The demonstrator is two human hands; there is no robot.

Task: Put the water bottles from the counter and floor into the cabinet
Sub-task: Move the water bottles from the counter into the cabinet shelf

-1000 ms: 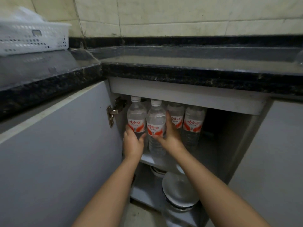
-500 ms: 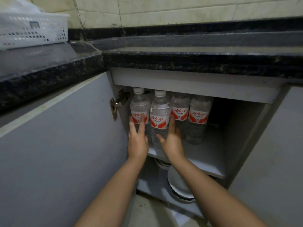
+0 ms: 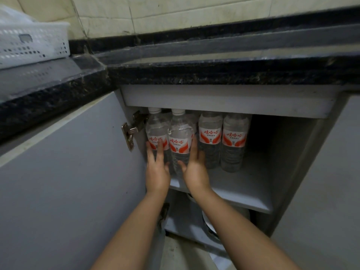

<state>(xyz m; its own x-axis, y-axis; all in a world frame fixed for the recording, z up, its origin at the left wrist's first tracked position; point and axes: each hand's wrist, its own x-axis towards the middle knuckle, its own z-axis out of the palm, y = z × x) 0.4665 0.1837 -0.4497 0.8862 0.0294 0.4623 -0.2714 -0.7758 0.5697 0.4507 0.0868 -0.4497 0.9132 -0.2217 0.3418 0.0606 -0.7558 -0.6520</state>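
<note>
Several clear water bottles with red-and-white labels stand upright on the upper shelf (image 3: 243, 190) of the open cabinet. My left hand (image 3: 157, 168) lies with straight fingers against the leftmost bottle (image 3: 155, 129). My right hand (image 3: 194, 168) rests flat along the right side of the second bottle (image 3: 180, 133), which stands between my two hands. Two more bottles (image 3: 210, 137) (image 3: 234, 141) stand to the right, apart from my hands. Other bottles behind the front row are mostly hidden.
The grey cabinet door (image 3: 68, 182) stands open on the left, its metal hinge (image 3: 129, 133) by the bottles. White plates (image 3: 210, 221) sit on the lower shelf. A black stone counter (image 3: 214, 73) overhangs, with a white basket (image 3: 33, 43) at its left.
Both hands went from gripping the lower parts of the two left bottles to lying straight against them. The view has tilted down and drawn closer.
</note>
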